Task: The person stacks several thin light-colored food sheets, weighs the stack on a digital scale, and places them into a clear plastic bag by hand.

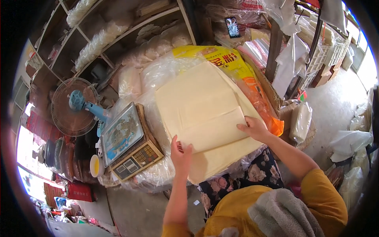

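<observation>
A stack of large, thin cream sheets point(195, 97) lies before me on plastic-wrapped bundles. The near part of the top sheet forms a folded flap point(216, 130), with more sheets point(222, 160) showing below its front edge. My left hand point(181, 154) pinches the flap's left corner between thumb and fingers. At its right end, my right hand point(255, 127) grips the flap with the thumb on top and the fingers hidden beneath. What the sheets are made of cannot be told for certain.
Left of the sheets stands a digital weighing scale point(130, 142), with a small cup point(96, 166) and an electric fan point(75, 105) beyond. A yellow and orange printed bag point(248, 69) lies behind and right. A lit phone point(232, 27) stands farther back. Wrapped packages point(301, 121) are at right.
</observation>
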Tool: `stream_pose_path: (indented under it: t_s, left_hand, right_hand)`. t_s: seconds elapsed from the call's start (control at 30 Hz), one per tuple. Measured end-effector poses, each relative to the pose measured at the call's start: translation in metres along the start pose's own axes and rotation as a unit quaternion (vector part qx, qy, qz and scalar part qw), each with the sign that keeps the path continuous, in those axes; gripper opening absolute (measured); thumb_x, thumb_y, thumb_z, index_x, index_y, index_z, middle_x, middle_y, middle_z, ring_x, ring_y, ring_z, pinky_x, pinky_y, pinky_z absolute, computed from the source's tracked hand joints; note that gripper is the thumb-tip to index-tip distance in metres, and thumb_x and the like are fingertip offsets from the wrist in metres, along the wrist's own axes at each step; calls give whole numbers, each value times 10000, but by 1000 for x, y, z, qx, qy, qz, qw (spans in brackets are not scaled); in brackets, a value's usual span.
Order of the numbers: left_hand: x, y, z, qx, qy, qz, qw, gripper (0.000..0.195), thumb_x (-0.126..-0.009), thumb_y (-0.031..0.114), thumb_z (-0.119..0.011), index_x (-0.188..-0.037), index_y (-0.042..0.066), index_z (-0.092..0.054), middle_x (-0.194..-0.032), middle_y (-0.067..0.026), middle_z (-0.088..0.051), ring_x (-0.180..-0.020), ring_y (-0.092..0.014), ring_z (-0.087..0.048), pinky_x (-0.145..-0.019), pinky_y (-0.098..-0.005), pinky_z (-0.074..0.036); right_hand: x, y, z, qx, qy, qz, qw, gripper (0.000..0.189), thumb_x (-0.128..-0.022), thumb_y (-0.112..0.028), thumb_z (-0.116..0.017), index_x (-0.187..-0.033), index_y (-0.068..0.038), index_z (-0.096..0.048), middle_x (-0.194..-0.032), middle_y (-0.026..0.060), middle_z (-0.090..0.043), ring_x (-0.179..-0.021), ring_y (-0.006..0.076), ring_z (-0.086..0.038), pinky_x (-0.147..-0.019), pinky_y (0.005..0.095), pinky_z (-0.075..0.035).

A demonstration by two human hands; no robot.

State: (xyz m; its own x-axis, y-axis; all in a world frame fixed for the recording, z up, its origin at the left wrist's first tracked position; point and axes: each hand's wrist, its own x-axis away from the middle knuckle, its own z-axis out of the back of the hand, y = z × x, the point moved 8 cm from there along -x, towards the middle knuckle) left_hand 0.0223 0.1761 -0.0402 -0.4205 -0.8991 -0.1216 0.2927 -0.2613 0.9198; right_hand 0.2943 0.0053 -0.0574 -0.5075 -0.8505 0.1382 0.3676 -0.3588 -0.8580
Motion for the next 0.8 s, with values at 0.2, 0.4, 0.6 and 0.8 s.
stream_pose_path:
  t_s: [0.2,0.4,0.6,0.8]
  left_hand:
    - [5,36,-55,-406,-108,-266,868,776,-838,532,-633,-1458,148,-365,-1556,-122,-230,-1439,-344,-199,-1120,-603,-131]
    - [7,36,-67,-449,-173,-279,831,797,-783,626,-633,-1379,122,-471,-1513,-130,-314,-1403,-341,-277,-1089,-603,-235]
    - [-10,29,-57,-391,-175,-318,846,604,-794,457,-703,-1276,125,-552,-1392,-118,-489,-1302,-304,-441,-1070,-513,-326]
    - [-24,32,-16,-269,-178,-300,898,253,-768,124,-737,-996,94,-632,-1054,-44,-693,-1011,-207,-653,-1021,-484,-374]
  right_hand:
    - [7,-15,7,37,81,-20,996,365,-844,-311,-677,-1089,-50,-605,-888,117,-644,-813,259,-601,-737,359,-452]
    - [9,-24,5,40,85,29,995,644,-851,-251,-659,-1393,-28,-391,-1335,226,-495,-1245,361,-470,-1023,401,-391]
    - [12,-67,-11,337,22,235,911,840,-805,-468,-692,-1458,-78,-335,-1534,172,-237,-1413,392,-206,-1146,464,-228]
    - [7,-37,2,345,-93,320,878,802,-782,-477,-707,-1413,-83,-406,-1477,171,-356,-1387,327,-308,-1140,432,-257]
